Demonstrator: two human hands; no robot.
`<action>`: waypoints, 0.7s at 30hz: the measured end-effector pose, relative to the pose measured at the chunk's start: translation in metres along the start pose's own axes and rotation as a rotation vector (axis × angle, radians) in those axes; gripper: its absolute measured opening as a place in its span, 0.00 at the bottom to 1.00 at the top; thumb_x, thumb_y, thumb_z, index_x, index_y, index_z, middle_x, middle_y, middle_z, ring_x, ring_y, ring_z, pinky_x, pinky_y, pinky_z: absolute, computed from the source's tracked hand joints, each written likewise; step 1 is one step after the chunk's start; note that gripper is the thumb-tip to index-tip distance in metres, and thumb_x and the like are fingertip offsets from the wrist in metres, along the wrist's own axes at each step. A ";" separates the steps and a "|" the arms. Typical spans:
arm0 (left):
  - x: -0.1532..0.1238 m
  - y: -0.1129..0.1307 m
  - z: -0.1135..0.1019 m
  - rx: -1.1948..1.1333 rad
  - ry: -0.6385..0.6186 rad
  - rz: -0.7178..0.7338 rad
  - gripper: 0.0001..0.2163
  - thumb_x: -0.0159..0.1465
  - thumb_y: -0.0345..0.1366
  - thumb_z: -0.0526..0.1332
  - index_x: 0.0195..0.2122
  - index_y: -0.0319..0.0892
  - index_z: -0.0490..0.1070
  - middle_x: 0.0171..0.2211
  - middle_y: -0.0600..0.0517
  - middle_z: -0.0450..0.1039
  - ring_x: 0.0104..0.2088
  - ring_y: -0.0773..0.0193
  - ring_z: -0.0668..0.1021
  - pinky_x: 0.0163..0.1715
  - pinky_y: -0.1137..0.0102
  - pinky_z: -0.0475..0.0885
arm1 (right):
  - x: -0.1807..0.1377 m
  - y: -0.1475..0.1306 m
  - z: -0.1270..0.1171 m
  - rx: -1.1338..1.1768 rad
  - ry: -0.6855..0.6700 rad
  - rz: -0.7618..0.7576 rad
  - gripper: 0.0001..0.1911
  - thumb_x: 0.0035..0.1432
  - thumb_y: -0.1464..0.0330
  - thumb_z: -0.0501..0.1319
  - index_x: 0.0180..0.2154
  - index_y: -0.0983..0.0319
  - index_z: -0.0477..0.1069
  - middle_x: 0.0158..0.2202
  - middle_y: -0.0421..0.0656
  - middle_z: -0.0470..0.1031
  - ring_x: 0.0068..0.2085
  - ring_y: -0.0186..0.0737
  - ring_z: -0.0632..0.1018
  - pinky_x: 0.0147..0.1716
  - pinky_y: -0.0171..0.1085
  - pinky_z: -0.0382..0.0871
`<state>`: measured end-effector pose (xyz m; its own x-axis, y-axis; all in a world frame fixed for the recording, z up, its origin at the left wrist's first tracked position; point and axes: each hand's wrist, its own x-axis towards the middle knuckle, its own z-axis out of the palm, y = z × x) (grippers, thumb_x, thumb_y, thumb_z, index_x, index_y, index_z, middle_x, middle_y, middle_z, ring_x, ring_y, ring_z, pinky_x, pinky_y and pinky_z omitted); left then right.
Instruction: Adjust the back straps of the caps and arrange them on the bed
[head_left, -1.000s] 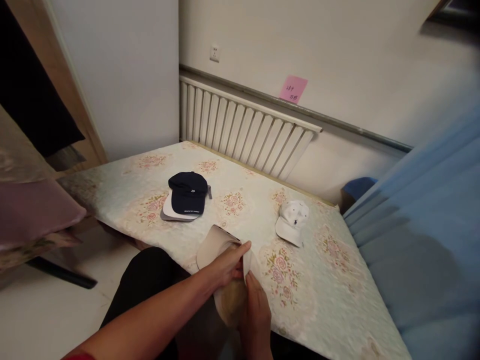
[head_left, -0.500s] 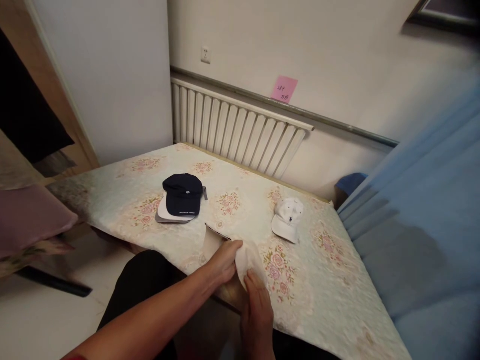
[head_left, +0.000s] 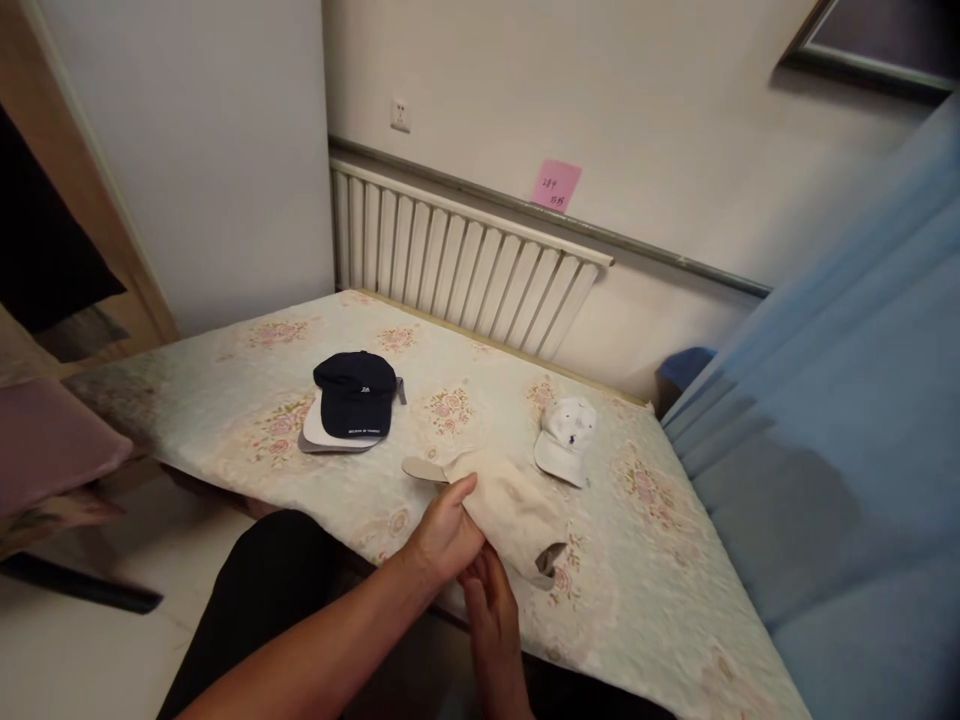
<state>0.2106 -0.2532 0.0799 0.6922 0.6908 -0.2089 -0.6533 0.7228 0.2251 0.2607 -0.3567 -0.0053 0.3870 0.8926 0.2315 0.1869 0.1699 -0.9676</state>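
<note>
A beige cap lies on the flowered mattress, its brim pointing left. My left hand grips the cap's near side, thumb on top of the crown. My right hand sits just below it with fingers curled under the cap's lower edge; what they pinch is hidden. A navy cap rests on top of a white cap and a grey cap in a stack farther left. A white cap lies alone behind the beige one.
A white radiator runs along the back wall under a pink sticky note. Blue fabric hangs at the right. A pink cushion sits at the left. My dark trouser leg is below the mattress edge.
The beige cap has gone from being held up near the mattress edge to lying flat on the mattress, crown up. Both hands moved forward with it. The view shifted slightly.
</note>
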 end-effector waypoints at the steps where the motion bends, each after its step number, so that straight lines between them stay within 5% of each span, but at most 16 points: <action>1: -0.002 -0.002 -0.001 -0.011 0.001 -0.027 0.20 0.65 0.32 0.50 0.57 0.28 0.61 0.44 0.41 0.76 0.49 0.55 0.75 0.56 0.62 0.62 | 0.005 -0.001 0.000 0.037 0.021 0.026 0.25 0.62 0.61 0.52 0.58 0.62 0.61 0.56 0.50 0.69 0.57 0.46 0.69 0.53 0.44 0.67; 8: -0.005 -0.017 -0.013 -0.003 -0.085 -0.062 0.20 0.65 0.32 0.50 0.57 0.29 0.61 0.44 0.41 0.76 0.51 0.55 0.74 0.55 0.63 0.64 | 0.028 -0.025 0.001 0.004 0.416 0.193 0.27 0.63 0.57 0.49 0.55 0.68 0.65 0.53 0.52 0.72 0.56 0.45 0.70 0.54 0.43 0.64; 21: -0.005 0.005 -0.009 -0.135 0.044 0.031 0.21 0.66 0.31 0.51 0.59 0.29 0.57 0.41 0.45 0.78 0.48 0.62 0.76 0.52 0.69 0.68 | 0.040 -0.033 -0.003 0.318 0.510 0.111 0.29 0.62 0.56 0.49 0.59 0.67 0.59 0.52 0.52 0.72 0.56 0.47 0.70 0.55 0.50 0.64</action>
<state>0.2010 -0.2523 0.0735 0.6586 0.7111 -0.2463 -0.7118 0.6948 0.1026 0.2725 -0.3277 0.0364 0.7871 0.6129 0.0703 -0.1280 0.2737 -0.9532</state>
